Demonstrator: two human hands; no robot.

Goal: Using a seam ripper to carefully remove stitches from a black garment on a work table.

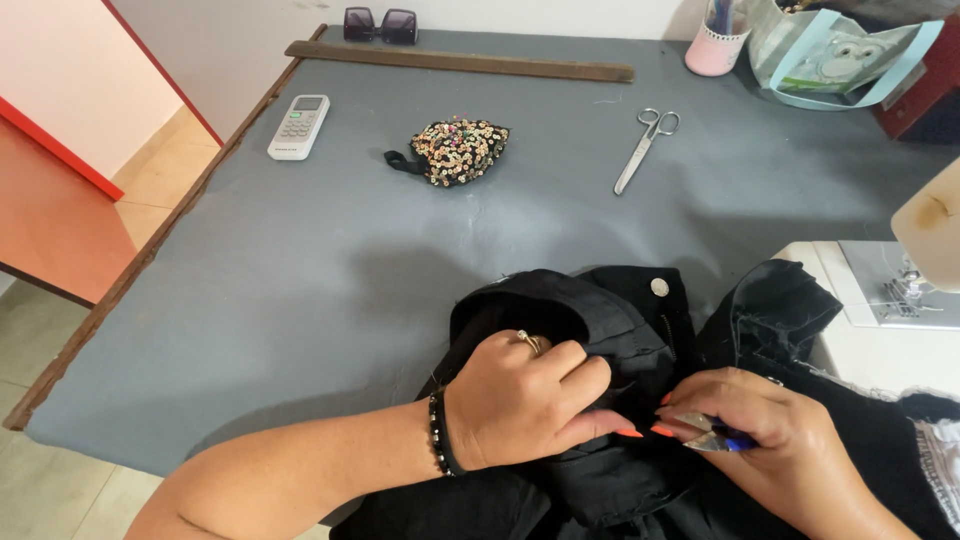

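Note:
A black garment [610, 310] with a silver button [659, 287] is bunched at the near edge of the grey table [300, 270]. My left hand [525, 400], wearing a ring and a beaded bracelet, pinches a fold of the black fabric. My right hand [770, 440] holds a small metal tool with a blue handle [715, 438], its tip against the same fold beside my left fingers.
On the table lie metal scissors [645, 148], a sequined pouch [457, 150], a white remote [298, 126], a long wooden ruler [460, 60] and dark sunglasses [380, 24]. A pink cup [715, 45] and a printed bag [840, 55] stand at the back right. A white sewing machine [900, 280] sits at the right.

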